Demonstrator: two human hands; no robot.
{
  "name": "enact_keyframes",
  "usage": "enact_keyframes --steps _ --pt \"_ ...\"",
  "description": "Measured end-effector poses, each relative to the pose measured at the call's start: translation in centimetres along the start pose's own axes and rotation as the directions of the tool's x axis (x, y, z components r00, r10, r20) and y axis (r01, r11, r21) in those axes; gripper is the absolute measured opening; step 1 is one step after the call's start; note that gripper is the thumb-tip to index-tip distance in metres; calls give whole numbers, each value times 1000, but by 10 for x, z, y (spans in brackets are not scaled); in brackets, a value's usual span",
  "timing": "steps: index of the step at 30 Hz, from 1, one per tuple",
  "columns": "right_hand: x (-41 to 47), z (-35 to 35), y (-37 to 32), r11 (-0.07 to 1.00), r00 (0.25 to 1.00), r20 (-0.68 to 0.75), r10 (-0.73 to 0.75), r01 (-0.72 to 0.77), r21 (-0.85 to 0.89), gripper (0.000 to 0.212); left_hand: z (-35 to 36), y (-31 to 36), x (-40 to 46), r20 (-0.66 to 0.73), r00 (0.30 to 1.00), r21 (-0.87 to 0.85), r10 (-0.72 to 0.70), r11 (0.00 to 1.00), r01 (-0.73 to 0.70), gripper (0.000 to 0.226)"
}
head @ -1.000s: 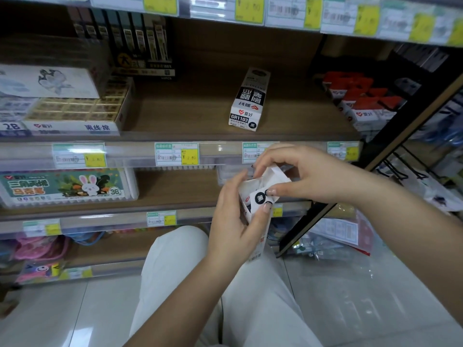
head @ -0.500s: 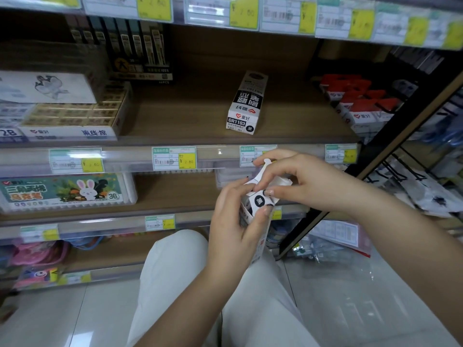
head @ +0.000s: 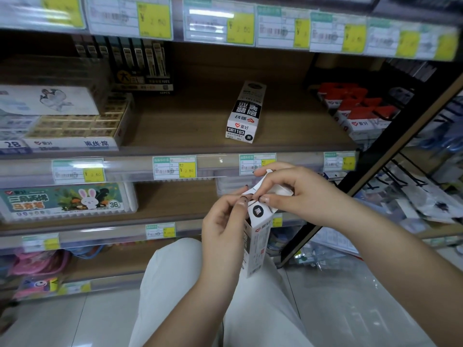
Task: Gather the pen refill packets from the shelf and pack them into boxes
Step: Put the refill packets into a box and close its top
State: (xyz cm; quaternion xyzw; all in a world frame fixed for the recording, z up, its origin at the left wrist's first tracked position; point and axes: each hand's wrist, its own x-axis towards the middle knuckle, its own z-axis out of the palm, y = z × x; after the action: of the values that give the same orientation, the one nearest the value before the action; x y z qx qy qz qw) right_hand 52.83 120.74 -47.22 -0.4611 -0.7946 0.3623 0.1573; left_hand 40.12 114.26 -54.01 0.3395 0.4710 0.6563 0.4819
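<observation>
1. The shelf (head: 195, 136), wooden and running across the whole view, is the landmark; its middle board lies mostly bare, probably because stock has been cleared from it for packing
2. Left of that bare stretch stands a display carton of erasers (head: 75, 131) at the shelf's front edge, face out for shoppers
3. The left hand (head: 223, 236), below the shelf's front rail, is wrapped round the body of a held box (head: 258, 249), keeping it upright with the mouth on top so nothing slides out
4. The right hand (head: 298, 194), just beside the left, pinches the box's white top flap (head: 269, 180) between thumb and fingers; whether to shut or open it I cannot tell
5. A second box (head: 244, 113) marked GR1103 lies flat on the middle board, well above the hands
6. No loose refill packets show; any would be hidden in the boxes
</observation>
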Motion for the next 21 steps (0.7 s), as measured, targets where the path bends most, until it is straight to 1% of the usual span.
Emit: enact_keyframes --steps 1,5,8,11,15,19,21 --pt "-1 0 1 1000 1000 -2 -3 3 14 18 0 2 0 8 1000 -5 -1 1000 1 31" --pt "-4 -3 4 992 1000 8 10 -11 123 21 -1 6 1 58 998 30 -3 1000 1 21" --pt "-6 -5 8 980 999 21 27 -31 196 26 -6 5 4 118 990 25 -81 997 79 21" --pt "-7 -5 12 977 999 38 35 -42 210 31 -11 3 5 200 965 24 -167 986 166 25" --pt "-6 -5 15 977 998 42 37 -45 210 29 -14 4 7 257 949 56 -182 983 173 31" --pt "-5 -3 14 968 997 66 27 -42 247 31 -15 8 12 297 933 71 -204 979 191 25" --pt "-5 -3 14 968 997 76 21 -40 248 34 -15 10 14 326 918 86 -225 974 208 33"
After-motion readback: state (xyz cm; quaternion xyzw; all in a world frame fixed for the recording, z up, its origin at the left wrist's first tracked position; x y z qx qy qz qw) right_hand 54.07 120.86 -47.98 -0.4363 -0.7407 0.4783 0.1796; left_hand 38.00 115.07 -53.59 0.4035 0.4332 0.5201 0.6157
